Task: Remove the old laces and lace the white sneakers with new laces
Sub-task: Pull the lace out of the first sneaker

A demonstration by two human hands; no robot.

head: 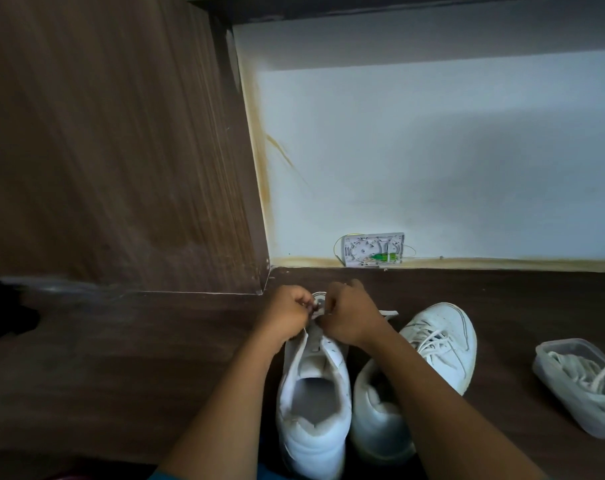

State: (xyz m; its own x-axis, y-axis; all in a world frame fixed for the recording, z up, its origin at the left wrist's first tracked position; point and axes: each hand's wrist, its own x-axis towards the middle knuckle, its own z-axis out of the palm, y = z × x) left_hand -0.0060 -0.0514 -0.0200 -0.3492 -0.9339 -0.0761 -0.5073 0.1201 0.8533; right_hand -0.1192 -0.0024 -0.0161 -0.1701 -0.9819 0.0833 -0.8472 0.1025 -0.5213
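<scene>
White sneaker (312,386), tongue bare, lace (388,313) at toe; laced twin (444,336) just beside

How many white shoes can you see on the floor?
2. The middle sneaker stands between the arms, mostly unlaced. The right sneaker lies beside it, laced up. No others show.

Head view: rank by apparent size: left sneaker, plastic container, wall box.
1. left sneaker
2. plastic container, partly cut off by the frame, so less sure
3. wall box, farthest away
</scene>
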